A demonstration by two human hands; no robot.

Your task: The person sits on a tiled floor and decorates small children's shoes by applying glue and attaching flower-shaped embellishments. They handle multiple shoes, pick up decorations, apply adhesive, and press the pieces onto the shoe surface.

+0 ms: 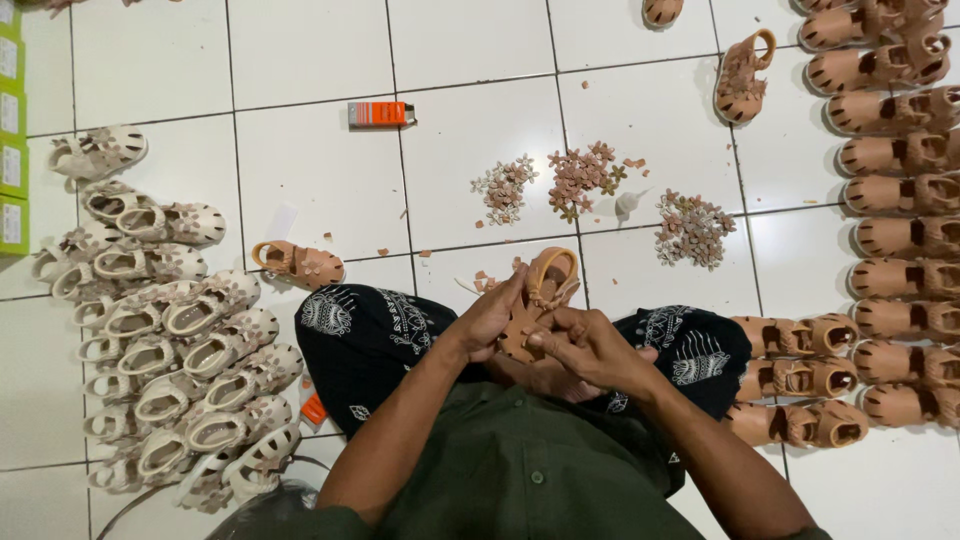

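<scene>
Fingers (507, 296) of the left hand (487, 322) wrap the near side of a small tan cut-out leather sandal (540, 295), while the right hand (590, 348) pinches its lower edge; both are closed on it above the lap. The sandal's long axis runs away from the person, heel strap at the far end. On the white tiled floor (320, 190), a heap of cream sandals (170, 330) lies left and rows of tan sandals (895, 200) right. Green boxes (10, 130) line the far left edge. A small orange rectangular package (378, 114) lies ahead, left of three piles of flower trims (585, 180).
</scene>
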